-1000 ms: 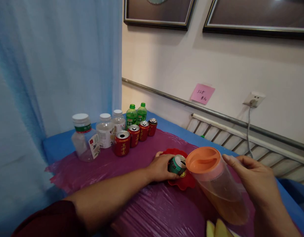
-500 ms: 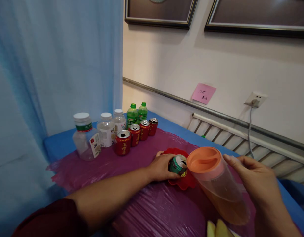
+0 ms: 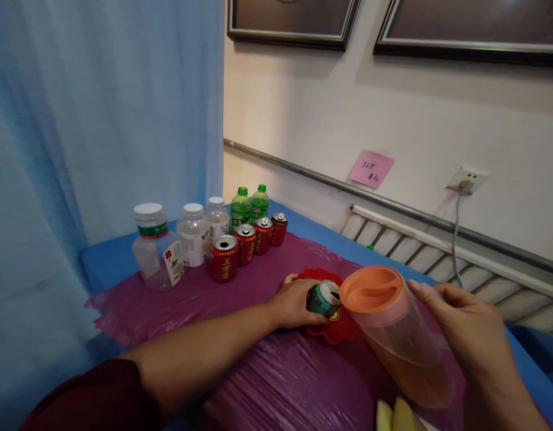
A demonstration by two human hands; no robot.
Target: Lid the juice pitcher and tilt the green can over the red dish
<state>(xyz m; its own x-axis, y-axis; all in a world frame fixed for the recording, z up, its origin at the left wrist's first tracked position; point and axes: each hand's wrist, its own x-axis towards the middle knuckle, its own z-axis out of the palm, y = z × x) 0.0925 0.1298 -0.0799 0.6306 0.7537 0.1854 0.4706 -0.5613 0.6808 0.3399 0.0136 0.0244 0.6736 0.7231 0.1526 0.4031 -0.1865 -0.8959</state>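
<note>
My left hand (image 3: 297,304) is closed around a green drink can (image 3: 323,299), which leans to the right over a red scalloped dish (image 3: 334,332). My right hand (image 3: 467,323) grips a clear pitcher (image 3: 406,359) from its right side; the handle is mostly hidden. An orange lid (image 3: 371,289) tops the pitcher, which tilts left with its rim beside the can's top opening. Brownish liquid shows in its lower part. I cannot make out a stream between pitcher and can.
Red cans (image 3: 224,258) stand in a slanting row on purple plastic sheeting (image 3: 276,371). Behind them are clear jars with white caps (image 3: 157,257) and two green bottles (image 3: 240,209). Something yellow (image 3: 400,416) lies at the bottom edge. A blue curtain (image 3: 106,120) hangs left; a radiator (image 3: 406,245) lines the wall.
Almost nothing differs. Both hands, the can and the pitcher keep their places and tilt; the view has shifted very slightly.
</note>
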